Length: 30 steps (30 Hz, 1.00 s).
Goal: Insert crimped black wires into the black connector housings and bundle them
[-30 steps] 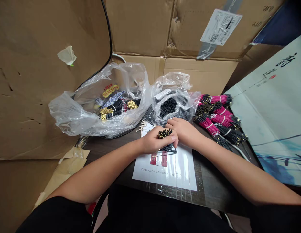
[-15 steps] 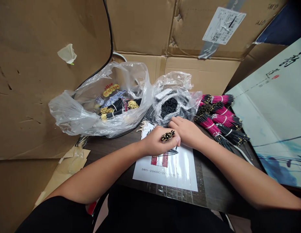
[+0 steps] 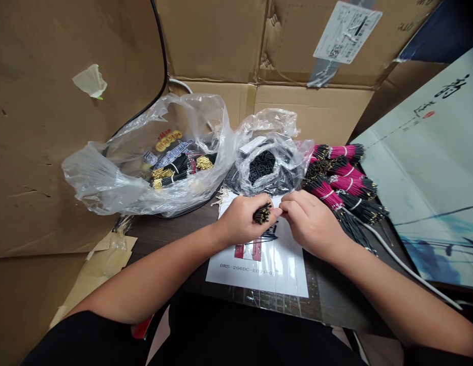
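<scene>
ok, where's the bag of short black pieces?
Head view, centre: the bag of short black pieces sits just beyond the left hand, between the larger plastic bag at left and pink bundles at right.

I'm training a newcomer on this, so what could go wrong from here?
1. The left hand grips a bundle of black wires with no tie in view; if the grip loosens, some might slip out and scatter.
2. The open bag, filled with small black pieces, sits just beyond that hand; a bump could spill some.
</scene>
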{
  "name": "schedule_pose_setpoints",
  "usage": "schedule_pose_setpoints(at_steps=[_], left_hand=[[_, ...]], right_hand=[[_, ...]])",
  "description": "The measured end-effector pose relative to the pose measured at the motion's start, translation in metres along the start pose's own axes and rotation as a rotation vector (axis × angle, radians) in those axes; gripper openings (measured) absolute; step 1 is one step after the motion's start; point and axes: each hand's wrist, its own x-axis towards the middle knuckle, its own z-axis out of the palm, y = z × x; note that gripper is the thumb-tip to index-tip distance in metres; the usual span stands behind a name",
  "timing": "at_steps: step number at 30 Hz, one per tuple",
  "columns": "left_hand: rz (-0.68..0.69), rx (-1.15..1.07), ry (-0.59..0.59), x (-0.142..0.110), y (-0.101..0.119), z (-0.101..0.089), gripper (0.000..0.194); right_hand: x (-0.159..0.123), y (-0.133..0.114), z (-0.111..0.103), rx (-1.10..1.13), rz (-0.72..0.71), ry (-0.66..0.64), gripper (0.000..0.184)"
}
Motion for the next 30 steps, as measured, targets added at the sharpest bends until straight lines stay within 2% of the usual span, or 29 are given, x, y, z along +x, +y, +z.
schedule_pose_setpoints(at_steps=[3, 6, 10, 15, 17, 22, 30], left_hand=[[0.03, 0.008, -0.093, -0.001, -0.002, 0.0, 0.025], [0.046, 0.011, -0.141, -0.003, -0.002, 0.0, 0.027], [0.055, 0.011, -0.104, -0.003, 0.0, 0.001, 0.026], [0.065, 0.044, -0.052, -0.004, 0.001, 0.002, 0.026], [0.086, 0.046, -0.048, -0.004, 0.0, 0.003, 0.025], [0.126, 0.031, -0.067, -0.004, -0.003, 0.005, 0.022], [0.13, -0.092, -0.078, -0.004, -0.001, 0.008, 0.019]], right_hand=[[-0.003, -0.004, 0.001, 0.049, 0.031, -0.015, 0.012], [-0.007, -0.01, 0.001, 0.203, 0.114, 0.026, 0.012], [-0.012, -0.02, -0.003, 0.369, 0.225, 0.127, 0.013], [-0.02, -0.031, -0.008, 0.45, 0.421, 0.198, 0.033], [-0.021, -0.033, -0.008, 0.498, 0.467, 0.212, 0.035], [-0.02, -0.034, -0.004, 0.559, 0.498, 0.245, 0.036], [-0.018, -0.035, -0.002, 0.548, 0.501, 0.317, 0.025]])
